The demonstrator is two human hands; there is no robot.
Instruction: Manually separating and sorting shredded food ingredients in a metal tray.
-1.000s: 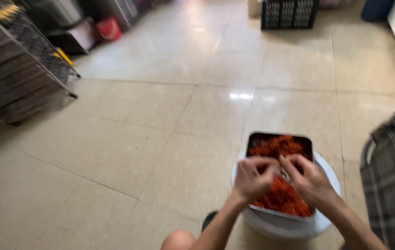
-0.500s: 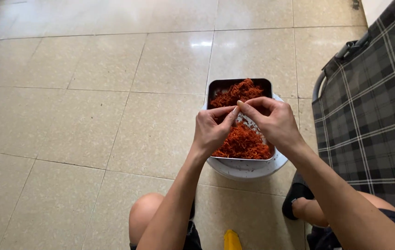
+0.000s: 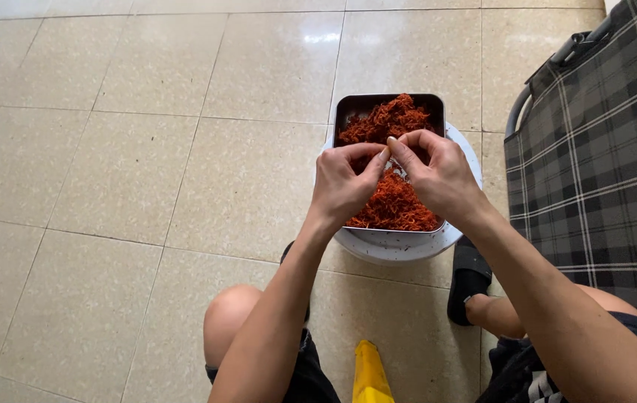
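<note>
Both hands meet over a rectangular dark metal tray [image 3: 348, 112] heaped with fine orange-red shredded strands [image 3: 393, 201]. The left hand [image 3: 344, 183] hangs over the near left part of the tray, its thumb and forefinger brought together at the tips, the other fingers curled loosely beneath. The right hand [image 3: 441, 175] faces it from the other side, its thumb and forefinger likewise pressed tip to tip, so that the two pinches touch or nearly touch just above the middle of the heap. They seem to be nipping a small tuft of the strands between them, though whatever sits in the pinch is too small to make out for certain. The tray rests on top of a round white plastic basin [image 3: 400, 245], whose rim shows beyond the tray's near edge and right side. The basin stands on a floor of pale beige glazed tiles [image 3: 147, 149], between the person's bare knees. Just to the right of it stands a folding chair with grey and black checked fabric and a dark tube frame [image 3: 594, 149]. A black slipper [image 3: 468, 280] lies on the tiles just beside the basin's near right edge, and a yellow pointed plastic object [image 3: 369, 373] shows at the bottom edge between the legs.
</note>
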